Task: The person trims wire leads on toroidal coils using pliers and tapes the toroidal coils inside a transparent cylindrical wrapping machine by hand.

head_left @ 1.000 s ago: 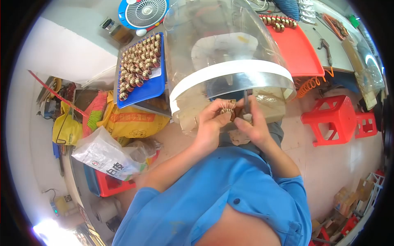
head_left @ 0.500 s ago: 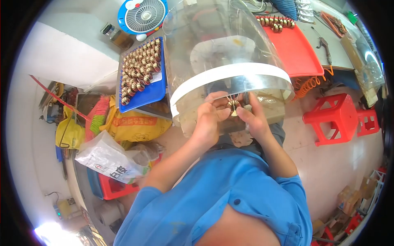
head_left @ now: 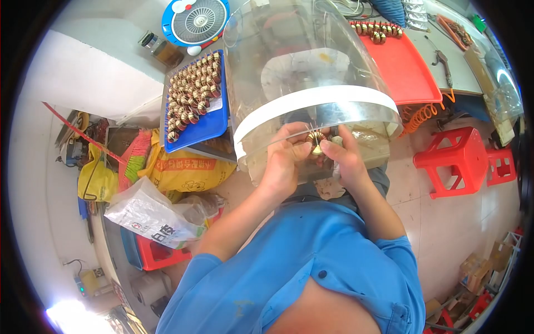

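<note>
In front of you stands the big clear plastic cover, its open end edged by a white band and facing your body. Past it on your right lies the red tray, with a small group of wound coils at its far end; on your left sits the blue tray, crowded over most of its surface with similar coils in rows. Your left hand and your right hand come together at the cover's open end, just below the band as you look down. Your left thumb and forefinger are closed in a pinch on the left side of one wound coil. Your right thumb presses against its right side, while the right forefinger points up, parted from that thumb (the other right fingers are hidden, so I can't tell how they close). A dark object shows beside that forefinger, too indistinct to name. The coil sits upright between your two thumbs, and thin wire leads stick up from its top.
</note>
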{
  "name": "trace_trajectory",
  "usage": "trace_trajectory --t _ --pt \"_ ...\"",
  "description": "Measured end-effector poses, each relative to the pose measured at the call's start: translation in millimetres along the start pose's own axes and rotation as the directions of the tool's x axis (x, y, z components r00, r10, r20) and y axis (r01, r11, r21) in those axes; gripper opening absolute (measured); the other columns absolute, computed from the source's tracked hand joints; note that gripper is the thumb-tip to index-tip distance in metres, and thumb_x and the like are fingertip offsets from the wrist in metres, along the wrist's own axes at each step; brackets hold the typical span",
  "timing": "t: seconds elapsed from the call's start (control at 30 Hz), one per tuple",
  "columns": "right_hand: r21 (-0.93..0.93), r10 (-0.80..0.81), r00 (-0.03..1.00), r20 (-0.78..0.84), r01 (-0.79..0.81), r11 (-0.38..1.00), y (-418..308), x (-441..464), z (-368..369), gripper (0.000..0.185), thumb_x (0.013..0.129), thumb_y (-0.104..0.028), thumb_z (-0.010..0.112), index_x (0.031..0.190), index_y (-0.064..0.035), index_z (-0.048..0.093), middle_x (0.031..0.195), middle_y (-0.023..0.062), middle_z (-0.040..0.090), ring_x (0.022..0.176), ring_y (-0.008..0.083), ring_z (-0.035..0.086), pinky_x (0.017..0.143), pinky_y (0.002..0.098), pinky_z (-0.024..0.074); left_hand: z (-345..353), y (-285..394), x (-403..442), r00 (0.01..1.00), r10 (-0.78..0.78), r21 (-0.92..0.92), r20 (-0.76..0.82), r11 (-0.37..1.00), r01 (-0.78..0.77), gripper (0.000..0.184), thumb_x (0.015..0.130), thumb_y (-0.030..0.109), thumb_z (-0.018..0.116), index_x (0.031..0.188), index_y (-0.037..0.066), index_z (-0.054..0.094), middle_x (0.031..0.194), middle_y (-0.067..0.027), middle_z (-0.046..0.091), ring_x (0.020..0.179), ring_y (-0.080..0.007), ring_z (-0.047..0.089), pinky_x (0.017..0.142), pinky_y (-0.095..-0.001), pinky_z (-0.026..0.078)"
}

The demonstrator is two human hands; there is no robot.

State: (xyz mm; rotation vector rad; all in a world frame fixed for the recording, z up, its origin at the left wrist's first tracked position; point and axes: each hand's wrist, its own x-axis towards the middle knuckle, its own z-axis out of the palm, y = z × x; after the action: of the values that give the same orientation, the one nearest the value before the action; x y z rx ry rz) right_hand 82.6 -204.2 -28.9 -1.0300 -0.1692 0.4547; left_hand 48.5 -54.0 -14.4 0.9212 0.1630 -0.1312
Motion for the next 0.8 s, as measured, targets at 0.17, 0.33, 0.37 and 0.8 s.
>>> trace_trajectory --t 0.17,0.33,0.37,0.8 --pt "0.035 0.010 1.000 -0.026 -0.009 0.999 0 0 6 0.026 0.083 -0.019 0.061 0.101 -0.0038 0.051 0.087 0.0058 0.057 0.073 0.0142 0.055 0.062 0.0282 0.0463 1 2 1 1.000 0.007 0.022 -0.014 1.000 -0.006 0.047 0.084 0.008 0.064 0.123 -0.003 0.040 0.118 -0.0202 0.060 0.094 -0.0281 0.063 0.074 -0.0401 0.053" --pt "0.100 0.047 0.998 -0.040 -0.043 0.994 0 -2 6 0.024 0.083 -0.018 0.060 0.101 -0.0034 0.052 0.086 0.0068 0.058 0.070 0.0149 0.055 0.061 0.0286 0.0467 3 2 1 0.999 0.032 0.067 -0.010 0.997 -0.031 0.043 0.085 0.009 0.062 0.122 -0.002 0.042 0.114 -0.0182 0.062 0.090 -0.0268 0.064 0.071 -0.0391 0.053" --pt "0.110 0.054 0.998 -0.046 -0.048 0.993 -1 -2 8 0.023 0.084 -0.017 0.060 0.101 -0.0034 0.052 0.086 0.0070 0.058 0.070 0.0150 0.055 0.061 0.0287 0.0467 3 3 1 1.000 0.024 0.069 -0.011 0.997 -0.023 0.043 0.085 0.010 0.063 0.122 -0.002 0.043 0.114 -0.0182 0.062 0.090 -0.0268 0.064 0.070 -0.0390 0.053" --pt "0.149 0.057 0.995 -0.082 -0.045 0.988 5 9 4 0.028 0.084 -0.016 0.061 0.106 -0.0035 0.051 0.093 0.0090 0.059 0.073 0.0157 0.055 0.062 0.0297 0.0457 0 1 12 0.997 0.055 0.095 -0.046 0.994 -0.050 0.040 0.087 0.011 0.063 0.121 -0.002 0.046 0.108 -0.0194 0.063 0.086 -0.0272 0.064 0.067 -0.0386 0.052"
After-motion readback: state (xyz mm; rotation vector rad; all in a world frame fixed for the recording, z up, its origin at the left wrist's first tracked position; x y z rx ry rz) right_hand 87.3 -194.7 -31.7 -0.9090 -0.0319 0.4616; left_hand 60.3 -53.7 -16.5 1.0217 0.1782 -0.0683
